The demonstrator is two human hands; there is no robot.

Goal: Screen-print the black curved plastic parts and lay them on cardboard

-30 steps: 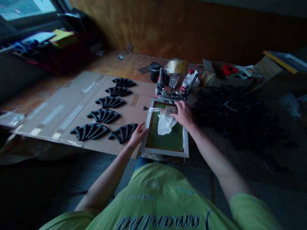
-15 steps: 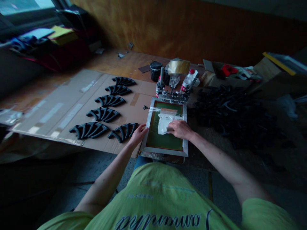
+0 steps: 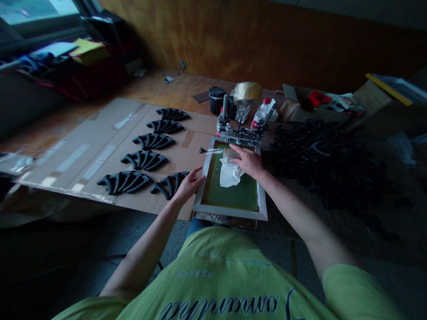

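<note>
In the head view, a screen printing frame (image 3: 263, 195) with pale metal edges and green mesh lies before me, its near end tilted up slightly. My left hand (image 3: 189, 186) grips its left edge between thumb and fingers. Over the mesh, my right hand (image 3: 248, 162) has its index finger stretched out and the other fingers spread beside a tan squeegee handle (image 3: 229, 154). A thick white patch (image 3: 230, 175), apparently ink, lies on the mesh below that hand. The thumb of my right hand is partly hidden. A metal hinge clamp (image 3: 242, 135) stands at the frame's far end.
Black curved ribbed parts (image 3: 147, 160) lie in a column on cardboard (image 3: 83, 129) at left. A heap of black parts (image 3: 320, 155) spreads to the right. Behind the clamp stand a black tub (image 3: 216, 98), a tape roll (image 3: 247, 92) and a red-capped bottle (image 3: 262, 111). An open carton (image 3: 290, 106) stands at back right.
My right hand has moved away from me, from the white patch to the squeegee handle, and its fingers have spread. The frame's near end has risen a little with my left hand at its edge.
</note>
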